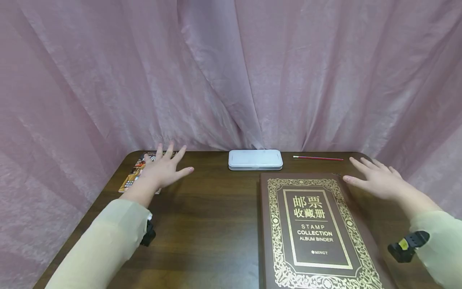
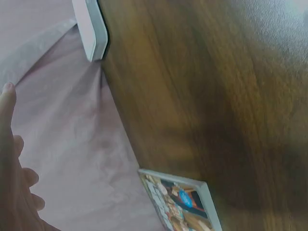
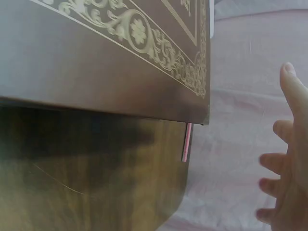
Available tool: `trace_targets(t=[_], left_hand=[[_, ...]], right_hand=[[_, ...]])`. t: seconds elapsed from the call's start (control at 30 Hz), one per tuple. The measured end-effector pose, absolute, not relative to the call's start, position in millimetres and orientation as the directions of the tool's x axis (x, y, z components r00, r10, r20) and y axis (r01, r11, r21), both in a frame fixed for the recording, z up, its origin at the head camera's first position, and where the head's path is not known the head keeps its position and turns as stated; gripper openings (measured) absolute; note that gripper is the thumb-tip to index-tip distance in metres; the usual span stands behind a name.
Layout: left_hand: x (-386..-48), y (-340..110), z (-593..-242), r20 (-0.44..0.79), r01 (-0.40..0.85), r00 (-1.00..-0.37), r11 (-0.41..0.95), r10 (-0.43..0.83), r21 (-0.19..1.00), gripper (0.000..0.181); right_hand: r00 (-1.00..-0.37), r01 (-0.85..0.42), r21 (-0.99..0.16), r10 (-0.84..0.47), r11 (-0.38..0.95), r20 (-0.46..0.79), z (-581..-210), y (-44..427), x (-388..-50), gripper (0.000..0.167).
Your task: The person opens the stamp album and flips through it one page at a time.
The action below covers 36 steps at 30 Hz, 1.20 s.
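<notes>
The left hand (image 1: 162, 170) is spread with straight fingers and holds nothing; in the head view it overlaps a colourful picture booklet (image 1: 135, 170) at the table's back left. That booklet (image 2: 185, 204) shows apart from the left hand (image 2: 19, 178) in the left wrist view. With fingers extended, the right hand (image 1: 380, 180) hovers beside the top right corner of a large brown stamp album (image 1: 314, 224) with gold borders. In the right wrist view the right hand (image 3: 288, 163) is empty, and the album's corner (image 3: 192, 103) lies apart from it.
A white flat case (image 1: 255, 159) lies at the middle of the table's back edge. To its right is a thin red pencil (image 1: 317, 158). Pink curtains (image 1: 231, 72) hang behind the brown wooden table (image 1: 202, 224). Both wrists wear small black devices.
</notes>
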<state>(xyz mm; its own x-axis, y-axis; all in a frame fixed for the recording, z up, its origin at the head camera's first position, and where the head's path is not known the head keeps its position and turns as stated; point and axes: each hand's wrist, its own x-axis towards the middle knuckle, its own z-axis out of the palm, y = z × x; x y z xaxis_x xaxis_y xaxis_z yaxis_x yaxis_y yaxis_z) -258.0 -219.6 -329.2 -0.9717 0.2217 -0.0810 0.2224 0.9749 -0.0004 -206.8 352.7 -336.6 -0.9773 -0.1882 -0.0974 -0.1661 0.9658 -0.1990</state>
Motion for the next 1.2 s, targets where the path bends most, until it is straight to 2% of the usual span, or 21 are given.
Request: trace_targets(t=[0.7,0.93,1.2], left_hand=[[-244,-171,-343,-0.021,0.387,-0.922,0.920,0.386,-0.063,0.096],[-239,-159,-347,0.008,0.455,-0.889,0.885,0.458,-0.099,0.094],[-233,-147,-351,0.030,0.490,-0.869,0.867,0.494,-0.088,0.090]], right_hand=[[-0.950,-0.228,-0.399,-0.292,0.888,-0.107,-375,372,-179,0.083],[-0.948,-0.195,-0.475,-0.289,0.858,-0.133,-387,374,-171,0.081],[-0.947,-0.153,-0.549,-0.281,0.822,-0.157,-395,371,-162,0.076]])
